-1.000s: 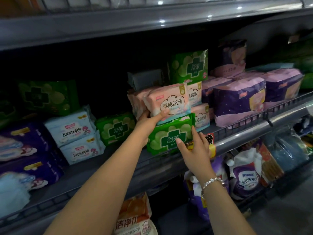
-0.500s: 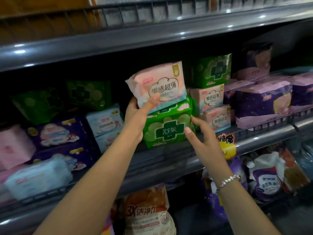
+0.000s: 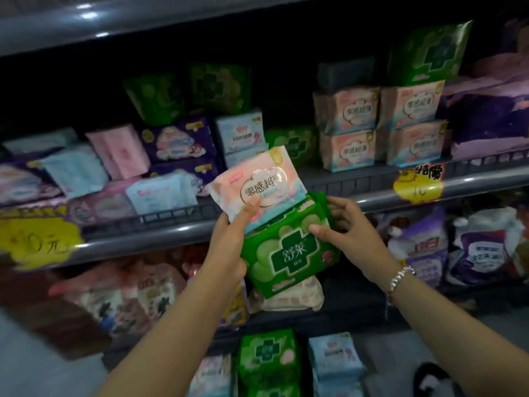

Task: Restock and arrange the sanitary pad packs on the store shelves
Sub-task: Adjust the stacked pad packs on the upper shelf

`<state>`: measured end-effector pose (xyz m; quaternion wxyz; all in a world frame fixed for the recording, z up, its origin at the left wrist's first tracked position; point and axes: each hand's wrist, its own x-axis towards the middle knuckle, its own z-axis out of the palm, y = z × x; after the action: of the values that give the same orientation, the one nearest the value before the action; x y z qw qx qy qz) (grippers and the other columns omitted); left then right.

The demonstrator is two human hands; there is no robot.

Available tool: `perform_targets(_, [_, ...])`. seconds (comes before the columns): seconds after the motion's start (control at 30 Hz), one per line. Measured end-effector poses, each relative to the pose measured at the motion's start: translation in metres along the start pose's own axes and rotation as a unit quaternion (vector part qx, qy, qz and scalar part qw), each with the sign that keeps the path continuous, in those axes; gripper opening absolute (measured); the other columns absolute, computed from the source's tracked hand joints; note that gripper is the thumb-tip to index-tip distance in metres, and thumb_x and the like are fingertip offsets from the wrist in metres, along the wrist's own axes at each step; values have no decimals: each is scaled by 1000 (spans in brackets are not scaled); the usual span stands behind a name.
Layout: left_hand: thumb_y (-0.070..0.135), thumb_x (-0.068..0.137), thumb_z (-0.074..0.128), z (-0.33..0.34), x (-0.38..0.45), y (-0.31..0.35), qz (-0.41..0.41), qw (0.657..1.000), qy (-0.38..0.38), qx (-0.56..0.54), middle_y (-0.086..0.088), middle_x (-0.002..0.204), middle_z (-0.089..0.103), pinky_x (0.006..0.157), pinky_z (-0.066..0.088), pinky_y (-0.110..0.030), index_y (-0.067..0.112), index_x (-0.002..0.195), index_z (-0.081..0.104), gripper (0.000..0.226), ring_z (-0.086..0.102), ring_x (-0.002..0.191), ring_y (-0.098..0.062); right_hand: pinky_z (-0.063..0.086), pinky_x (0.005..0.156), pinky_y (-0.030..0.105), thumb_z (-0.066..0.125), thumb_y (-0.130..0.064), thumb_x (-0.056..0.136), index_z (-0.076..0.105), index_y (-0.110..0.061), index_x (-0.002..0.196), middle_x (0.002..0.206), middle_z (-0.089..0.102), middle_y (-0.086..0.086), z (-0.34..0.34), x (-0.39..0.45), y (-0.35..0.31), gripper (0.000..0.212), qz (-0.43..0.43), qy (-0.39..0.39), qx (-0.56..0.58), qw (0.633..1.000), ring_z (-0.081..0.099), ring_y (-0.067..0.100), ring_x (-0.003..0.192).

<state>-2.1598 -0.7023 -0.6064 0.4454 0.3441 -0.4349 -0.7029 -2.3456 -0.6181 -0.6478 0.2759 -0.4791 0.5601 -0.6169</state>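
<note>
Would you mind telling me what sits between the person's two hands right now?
In the head view, the green pack lies between the left hand and right hand.

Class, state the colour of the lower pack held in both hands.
Green pack with a darker green cross; head view.

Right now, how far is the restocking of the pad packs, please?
Done: four pink packs stand stacked in two neat columns on the shelf. In hand: the left hand holds a pink pack, thumb on its front, and the right hand holds a green pack; both packs are off the shelf. Left: placing these two, and probably tidying the jumbled blue, pink and purple packs on the left.
</note>
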Motion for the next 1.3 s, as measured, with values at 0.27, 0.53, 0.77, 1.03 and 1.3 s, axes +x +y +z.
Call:
perform_targets(0.27, [37,70,76,-101,-49,-80,-106,989,81,-59,-15,116,69,74,58,-47,18,129,57,65,68,100,-35,52,94,34,87,-58,50,54,-28,127,124,64,-3,44,-49,61,89,188,-198,-54,960,62,15,111])
perform_targets(0.53, [24,75,75,-172,-83,-169,-163,968,181,-67,-17,114,68,73,60,-47,11,131,53,61,68,98,-37,51,90,33,85,-51,59,37,-22,126,116,59,-3,94,-115,135,87,367,-244,-49,896,62,17,104])
perform_targets(0.77, [29,84,70,-208,-97,-227,-230,942,231,-81,-8,115,67,90,51,-48,28,116,58,34,63,99,-25,54,82,35,81,-30,69,56,-12,117,104,71,5,105,-169,195,57,461,-132,15,877,68,20,91])
perform_targets(1.03, [30,88,65,-229,-92,-245,-253,938,233,-44,0,93,69,70,44,-32,20,127,51,43,67,76,-16,47,100,49,97,-42,29,43,-17,133,122,64,8,114,-171,236,121,473,-155,61,865,61,28,112])
perform_targets(1.3, [27,90,62,-237,-88,-251,-231,951,197,-60,-3,94,71,71,55,-37,14,123,56,36,71,73,-13,42,102,42,79,-22,60,31,-23,144,128,59,3,115,-164,238,97,488,-198,57,848,54,23,119])
